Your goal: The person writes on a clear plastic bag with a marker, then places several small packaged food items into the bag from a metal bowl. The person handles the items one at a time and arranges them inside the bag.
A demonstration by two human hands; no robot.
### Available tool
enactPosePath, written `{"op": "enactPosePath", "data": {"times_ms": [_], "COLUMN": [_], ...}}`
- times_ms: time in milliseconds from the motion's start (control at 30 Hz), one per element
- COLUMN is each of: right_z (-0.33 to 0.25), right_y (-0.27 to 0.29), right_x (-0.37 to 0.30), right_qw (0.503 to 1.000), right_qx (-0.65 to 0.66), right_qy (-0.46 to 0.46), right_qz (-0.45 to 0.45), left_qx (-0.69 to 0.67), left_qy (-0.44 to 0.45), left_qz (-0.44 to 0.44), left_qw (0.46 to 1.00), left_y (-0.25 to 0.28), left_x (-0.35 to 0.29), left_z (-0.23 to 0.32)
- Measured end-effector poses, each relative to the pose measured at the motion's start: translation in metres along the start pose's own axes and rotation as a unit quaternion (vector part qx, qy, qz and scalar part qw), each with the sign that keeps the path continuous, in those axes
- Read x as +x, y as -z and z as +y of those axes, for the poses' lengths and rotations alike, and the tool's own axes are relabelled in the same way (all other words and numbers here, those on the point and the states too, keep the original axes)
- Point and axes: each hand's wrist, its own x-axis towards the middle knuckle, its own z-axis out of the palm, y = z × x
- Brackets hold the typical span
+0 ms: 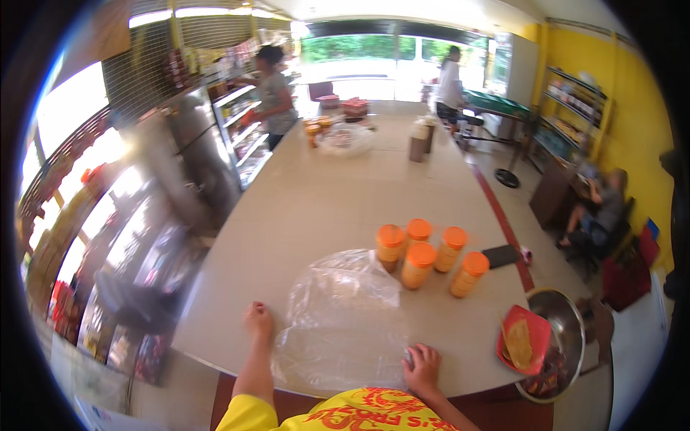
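Note:
A large clear plastic bag (341, 323) lies flat and crinkled on the table in front of me. My left hand (259, 320) is on the tabletop to the left of the bag, apart from it, fingers curled in with nothing visible in them. At the bag's lower right edge is my right hand (422, 366), its fingers bent down around a small greyish thing too unclear to name. Just beyond the bag stand several upright jars (418, 266) with orange lids and orange-brown contents. A dark flat object (501, 256) lies beside them.
Right of the table, a steel basin (564, 316) holds a red tray (512, 359) with a tan piece in it. Farther along the table are a filled plastic bag (346, 139) and dark bottles (417, 144). Three other people are around the room; shelves line the left.

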Motion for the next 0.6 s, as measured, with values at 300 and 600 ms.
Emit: {"op": "enactPosePath", "data": {"times_ms": [300,600], "right_z": [-0.003,-0.001], "right_y": [0.007,0.005], "right_x": [0.001,-0.001], "right_qw": [1.0,1.0], "right_qx": [0.008,0.005], "right_qy": [0.001,0.0], "right_qz": [-0.003,-0.002], "left_qx": [0.01,-0.004], "left_qy": [-0.003,-0.021], "left_qz": [0.015,-0.018], "left_qw": [1.0,1.0], "left_y": [0.0,-0.006], "left_x": [-0.003,0.005], "left_z": [0.006,-0.011]}}
